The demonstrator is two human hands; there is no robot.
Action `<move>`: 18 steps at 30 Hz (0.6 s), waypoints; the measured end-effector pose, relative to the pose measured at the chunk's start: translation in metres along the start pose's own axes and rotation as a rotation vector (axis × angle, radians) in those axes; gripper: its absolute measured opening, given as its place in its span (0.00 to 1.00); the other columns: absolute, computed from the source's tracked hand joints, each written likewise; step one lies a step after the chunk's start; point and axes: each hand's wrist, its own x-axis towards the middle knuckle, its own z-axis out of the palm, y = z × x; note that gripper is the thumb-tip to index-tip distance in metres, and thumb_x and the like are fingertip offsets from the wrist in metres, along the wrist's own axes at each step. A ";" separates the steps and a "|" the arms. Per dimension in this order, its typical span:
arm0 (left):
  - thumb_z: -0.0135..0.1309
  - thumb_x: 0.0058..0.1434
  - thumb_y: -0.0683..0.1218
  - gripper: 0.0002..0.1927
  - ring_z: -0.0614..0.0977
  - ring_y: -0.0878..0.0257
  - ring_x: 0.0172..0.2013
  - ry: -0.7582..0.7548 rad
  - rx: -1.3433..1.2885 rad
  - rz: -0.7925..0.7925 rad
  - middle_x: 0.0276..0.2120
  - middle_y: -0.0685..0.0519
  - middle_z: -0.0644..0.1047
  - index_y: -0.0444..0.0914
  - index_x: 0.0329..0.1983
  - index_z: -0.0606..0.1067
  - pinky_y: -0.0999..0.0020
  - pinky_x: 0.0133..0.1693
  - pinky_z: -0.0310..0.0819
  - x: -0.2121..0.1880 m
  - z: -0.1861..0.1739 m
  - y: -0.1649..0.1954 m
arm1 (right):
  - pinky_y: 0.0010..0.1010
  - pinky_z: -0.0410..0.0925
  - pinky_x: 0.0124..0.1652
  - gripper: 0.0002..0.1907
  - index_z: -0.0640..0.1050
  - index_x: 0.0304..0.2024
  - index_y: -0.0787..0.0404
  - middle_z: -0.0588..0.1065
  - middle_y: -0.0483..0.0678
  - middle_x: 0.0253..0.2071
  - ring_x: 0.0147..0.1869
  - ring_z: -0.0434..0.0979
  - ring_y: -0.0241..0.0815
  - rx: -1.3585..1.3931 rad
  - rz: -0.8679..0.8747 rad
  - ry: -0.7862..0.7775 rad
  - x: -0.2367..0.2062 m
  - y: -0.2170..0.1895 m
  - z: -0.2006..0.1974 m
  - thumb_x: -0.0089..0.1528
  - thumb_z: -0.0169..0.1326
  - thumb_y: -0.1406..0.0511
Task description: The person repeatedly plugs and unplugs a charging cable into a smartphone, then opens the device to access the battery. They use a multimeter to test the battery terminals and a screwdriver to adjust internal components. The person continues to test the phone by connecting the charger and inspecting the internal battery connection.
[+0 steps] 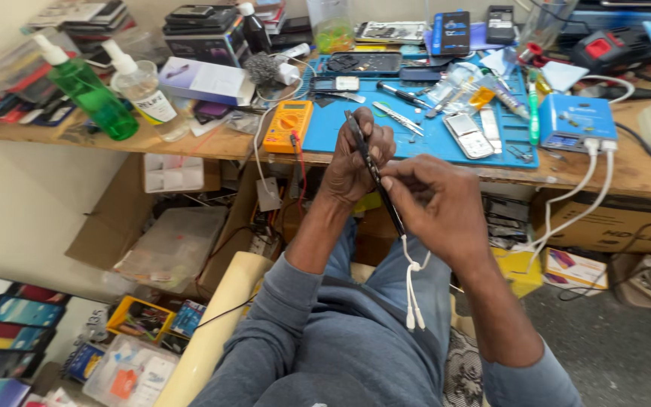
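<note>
Your hands meet just in front of the worktop (190,143) edge, both closed on one thin dark phone (374,177) held edge-on above your lap. Your left hand (356,162) wraps the upper part of it, fingers curled round the far side and thumb on the near edge. Keep that grip firm but not squeezing, since the thing is slim and would flex. Your right hand (438,207) pinches the lower end between thumb and fingertips, close to where a white cable (414,283) hangs from it and dangles down to your knees. Hold the lower end steady and let the cable hang slack, so it does not drag on the port.

Both forearms come in from below, elbows low and wide, wrists bent slightly inward so the knuckles face up to you. Resting your forearms on your thighs would steady the fine work.

On the worktop past your hands lie an orange multimeter (288,124), a blue mat (356,139) strewn with tools and a second, silver phone (469,136).
</note>
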 end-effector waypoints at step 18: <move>0.73 0.56 0.43 0.26 0.79 0.60 0.39 0.290 0.259 -0.032 0.39 0.49 0.77 0.35 0.50 0.70 0.65 0.43 0.77 -0.010 -0.005 -0.010 | 0.19 0.72 0.33 0.06 0.82 0.41 0.68 0.81 0.44 0.31 0.32 0.78 0.27 0.330 0.278 -0.125 0.018 0.049 -0.012 0.63 0.60 0.70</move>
